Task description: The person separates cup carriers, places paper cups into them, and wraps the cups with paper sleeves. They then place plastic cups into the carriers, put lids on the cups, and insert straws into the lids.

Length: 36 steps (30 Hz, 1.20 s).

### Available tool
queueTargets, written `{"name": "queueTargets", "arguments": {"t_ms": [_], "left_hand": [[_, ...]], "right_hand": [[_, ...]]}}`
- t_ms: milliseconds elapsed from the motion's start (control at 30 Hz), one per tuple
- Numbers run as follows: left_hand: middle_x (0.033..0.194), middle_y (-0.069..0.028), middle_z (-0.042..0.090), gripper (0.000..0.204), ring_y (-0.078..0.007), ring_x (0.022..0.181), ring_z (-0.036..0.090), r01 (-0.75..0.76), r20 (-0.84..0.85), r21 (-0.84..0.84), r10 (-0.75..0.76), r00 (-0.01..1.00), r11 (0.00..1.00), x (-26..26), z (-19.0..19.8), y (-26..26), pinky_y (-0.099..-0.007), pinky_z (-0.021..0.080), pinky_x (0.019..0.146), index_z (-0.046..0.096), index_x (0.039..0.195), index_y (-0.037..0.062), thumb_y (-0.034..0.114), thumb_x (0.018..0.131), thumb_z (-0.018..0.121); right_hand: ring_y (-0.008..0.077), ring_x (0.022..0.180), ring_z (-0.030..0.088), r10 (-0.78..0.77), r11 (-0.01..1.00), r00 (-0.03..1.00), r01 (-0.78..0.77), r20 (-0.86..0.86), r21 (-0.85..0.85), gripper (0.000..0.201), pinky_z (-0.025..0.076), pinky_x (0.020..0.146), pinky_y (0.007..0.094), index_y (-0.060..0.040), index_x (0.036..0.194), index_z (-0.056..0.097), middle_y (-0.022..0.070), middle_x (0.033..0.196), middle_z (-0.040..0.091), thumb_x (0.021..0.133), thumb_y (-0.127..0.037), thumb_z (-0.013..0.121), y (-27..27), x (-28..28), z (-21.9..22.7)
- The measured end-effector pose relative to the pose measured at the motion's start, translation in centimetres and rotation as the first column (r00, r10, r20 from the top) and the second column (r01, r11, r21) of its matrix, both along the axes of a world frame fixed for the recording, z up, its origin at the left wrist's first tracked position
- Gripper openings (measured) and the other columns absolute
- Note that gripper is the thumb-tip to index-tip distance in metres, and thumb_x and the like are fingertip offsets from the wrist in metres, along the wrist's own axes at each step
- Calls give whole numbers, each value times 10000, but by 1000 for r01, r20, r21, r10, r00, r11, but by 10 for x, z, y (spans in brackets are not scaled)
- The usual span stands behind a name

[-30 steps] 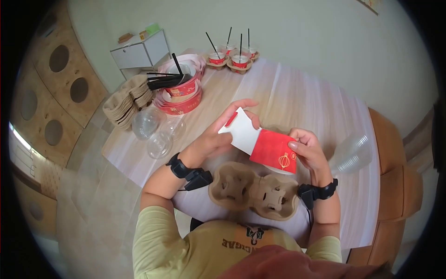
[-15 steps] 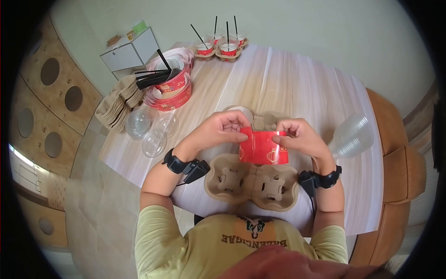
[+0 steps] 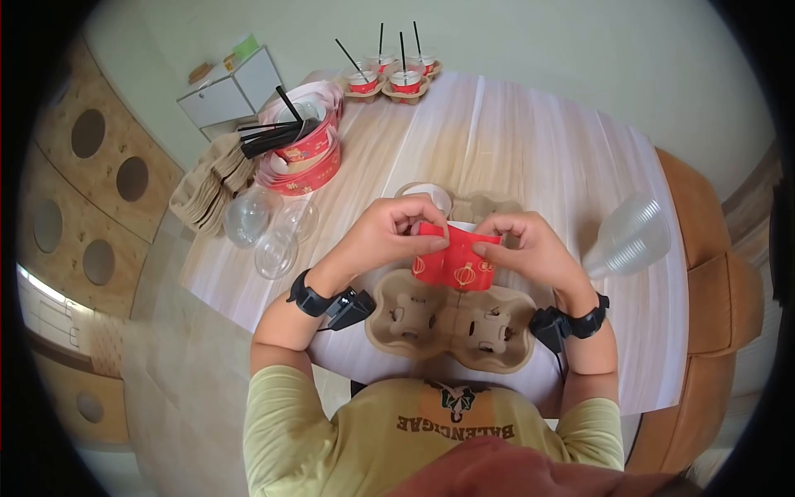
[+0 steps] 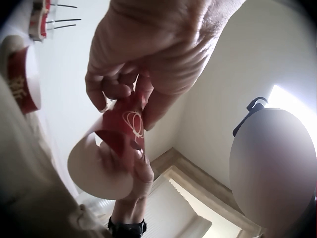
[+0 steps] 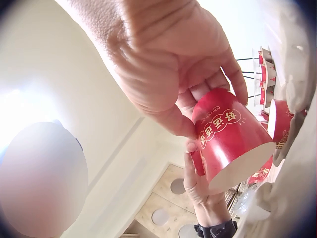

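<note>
A red paper cup sleeve with gold lanterns is held up between both hands, over the cardboard cup carrier. My left hand pinches it at one side between thumb and fingers. On the other side my right hand grips its upper edge, thumb in front. In the right wrist view the sleeve curves into a ring with gold characters outside. Its white inner face shows in the left wrist view, where a narrow flap juts out by the right fingers. The carrier's hollows hold no cups.
Behind the hands sits another carrier beside a white-rimmed piece. Clear cups lie stacked to the right. At left are clear lids, stacked carriers, more sleeves and black straws. Filled carriers stand far back.
The sleeve was open with its white inside showing; it is now bent round, red side out. Both hands have drawn closer together, and the left hand has turned to pinch its edge.
</note>
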<state>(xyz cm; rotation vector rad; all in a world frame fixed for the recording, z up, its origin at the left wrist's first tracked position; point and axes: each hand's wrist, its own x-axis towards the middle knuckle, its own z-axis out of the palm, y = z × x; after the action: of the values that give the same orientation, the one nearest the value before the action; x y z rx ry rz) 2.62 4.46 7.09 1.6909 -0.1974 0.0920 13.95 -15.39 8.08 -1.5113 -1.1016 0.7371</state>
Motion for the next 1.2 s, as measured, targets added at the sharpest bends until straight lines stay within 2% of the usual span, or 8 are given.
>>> {"name": "queueTargets", "arguments": {"t_ms": [67, 167, 367, 600, 800, 867, 1067, 1200], "left_hand": [[850, -22, 552, 131, -78, 763, 517, -104, -73, 7, 104, 992, 995, -4, 5, -3, -195, 401, 689, 594, 860, 8, -48, 748, 630], [831, -12, 582, 117, -78, 769, 525, -138, 7, 75, 138, 990, 988, -3, 7, -5, -208, 406, 703, 598, 842, 19, -22, 744, 647], [818, -25, 616, 95, -90, 768, 541, -137, 53, 263, 127, 990, 955, -7, 14, -9, -226, 420, 720, 602, 806, 22, -16, 731, 648], [812, -38, 622, 84, -102, 767, 563, -74, 25, 243, 70, 997, 967, -9, 18, -9, -237, 440, 721, 594, 787, 17, -19, 728, 642], [788, -38, 620, 78, -108, 750, 569, -151, 47, 310, 144, 988, 939, -11, 18, -12, -242, 441, 702, 594, 764, 21, -19, 723, 647], [776, -40, 619, 77, -109, 734, 570, -178, 108, 392, 147, 983, 903, -11, 19, -14, -245, 443, 685, 594, 756, 21, -15, 720, 653], [768, -41, 618, 81, -111, 727, 572, -177, 103, 387, 148, 984, 905, -13, 21, -16, -247, 445, 674, 592, 750, 23, -12, 718, 657], [770, -43, 619, 85, -112, 728, 574, -167, 97, 380, 141, 985, 910, -13, 20, -15, -248, 447, 674, 590, 751, 23, -14, 715, 658]], "right_hand": [[68, 669, 530, -60, 998, 995, 62, 81, -13, 115, 443, 628, 232, -1, 862, 620, 34, 719, 616, 779, -80, 609, 0, -4, 0], [90, 632, 537, -106, 994, 984, 104, 146, 25, 117, 442, 602, 247, -12, 852, 621, 76, 691, 612, 767, -92, 615, 0, -9, -1], [128, 587, 540, -140, 990, 967, 143, 215, 1, 114, 434, 561, 263, -22, 834, 624, 117, 672, 597, 756, -105, 619, 0, -8, -1], [131, 584, 540, -116, 992, 972, 106, 203, 61, 121, 430, 563, 264, -20, 842, 623, 106, 666, 596, 758, -106, 621, 0, -7, -2], [137, 588, 546, -121, 993, 972, 116, 203, 37, 119, 430, 561, 267, -21, 847, 623, 106, 671, 598, 761, -104, 620, 0, -8, 1], [86, 685, 526, -82, 995, 970, 94, 229, -39, 113, 428, 645, 232, 0, 876, 627, 48, 747, 601, 773, -44, 609, -1, -10, 5], [126, 642, 566, -75, 994, 976, 58, 203, 88, 125, 449, 605, 260, -17, 891, 617, 100, 720, 617, 780, -75, 610, 1, -8, -2], [116, 678, 571, -42, 997, 987, 31, 154, 71, 135, 455, 629, 257, -13, 913, 614, 91, 755, 627, 788, -63, 601, 1, -7, -3]]}}
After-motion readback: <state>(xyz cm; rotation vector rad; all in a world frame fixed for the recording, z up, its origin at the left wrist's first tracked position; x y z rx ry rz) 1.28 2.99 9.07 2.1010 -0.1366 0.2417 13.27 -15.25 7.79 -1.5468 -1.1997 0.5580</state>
